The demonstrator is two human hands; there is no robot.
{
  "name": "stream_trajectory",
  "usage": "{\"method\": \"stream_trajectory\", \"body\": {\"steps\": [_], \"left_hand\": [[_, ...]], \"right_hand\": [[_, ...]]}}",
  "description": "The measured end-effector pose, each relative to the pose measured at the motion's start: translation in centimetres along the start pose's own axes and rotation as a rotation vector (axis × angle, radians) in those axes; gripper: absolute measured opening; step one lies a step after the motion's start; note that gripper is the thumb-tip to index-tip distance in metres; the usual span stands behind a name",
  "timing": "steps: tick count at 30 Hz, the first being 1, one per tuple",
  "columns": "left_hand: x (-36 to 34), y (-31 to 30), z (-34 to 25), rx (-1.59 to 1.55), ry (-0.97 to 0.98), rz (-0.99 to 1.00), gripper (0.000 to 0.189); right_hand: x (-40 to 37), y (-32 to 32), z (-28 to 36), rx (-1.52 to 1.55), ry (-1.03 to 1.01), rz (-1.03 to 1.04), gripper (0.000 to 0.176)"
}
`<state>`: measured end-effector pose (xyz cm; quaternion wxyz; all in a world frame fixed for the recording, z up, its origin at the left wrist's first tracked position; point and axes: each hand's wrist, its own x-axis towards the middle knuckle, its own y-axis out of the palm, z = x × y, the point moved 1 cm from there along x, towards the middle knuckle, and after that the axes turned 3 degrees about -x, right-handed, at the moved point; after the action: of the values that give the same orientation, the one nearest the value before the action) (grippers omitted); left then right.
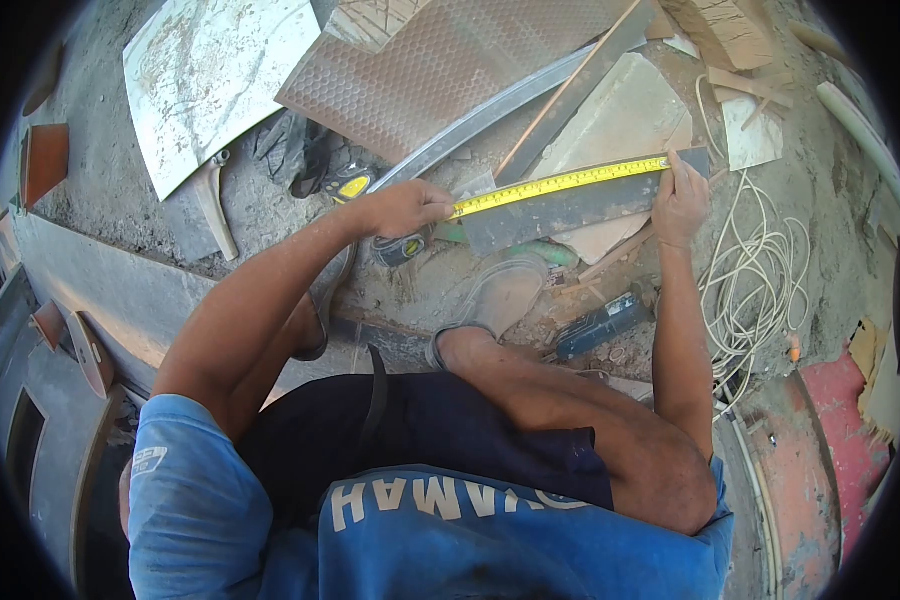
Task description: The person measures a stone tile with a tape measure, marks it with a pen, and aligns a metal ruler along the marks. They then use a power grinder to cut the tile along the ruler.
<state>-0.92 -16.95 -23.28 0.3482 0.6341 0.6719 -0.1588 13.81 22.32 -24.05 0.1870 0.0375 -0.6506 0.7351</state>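
A yellow tape measure blade stretches over a dark grey strip of board. My left hand pinches the blade near the board's left end. At the other end my right hand is closed on the blade's tip, fingertips right at the board's right part. Just below my left hand sits a rounded grey and black thing with a yellow-green mark. A black and yellow object lies beyond my left wrist.
A dark teal power tool lies near my foot. Coiled pale cable is on the right. Beyond the board are a pale triangular slab, a honeycomb-patterned brown sheet and a white panel. A hammer-like tool lies left.
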Motion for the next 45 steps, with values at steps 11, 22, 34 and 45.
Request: {"method": "stream_trajectory", "body": {"steps": [11,22,34,45], "left_hand": [[0.0,0.4,0.1,-0.008,-0.009,-0.03,0.037],[-0.3,0.5,-0.2,-0.024,0.02,-0.039,0.036],[-0.2,0.9,-0.2,0.007,0.036,-0.097,0.037],[-0.3,1.3,-0.1,0.022,0.037,-0.135,0.037]], "right_hand": [[0.0,-0.1,0.1,-0.014,-0.022,0.01,0.034],[0.2,-0.3,0.5,-0.06,-0.039,0.014,0.035],[0.4,-0.6,0.9,0.107,0.096,-0.055,0.02],[0.5,-0.4,0.9,0.125,0.153,-0.01,0.015]]}}
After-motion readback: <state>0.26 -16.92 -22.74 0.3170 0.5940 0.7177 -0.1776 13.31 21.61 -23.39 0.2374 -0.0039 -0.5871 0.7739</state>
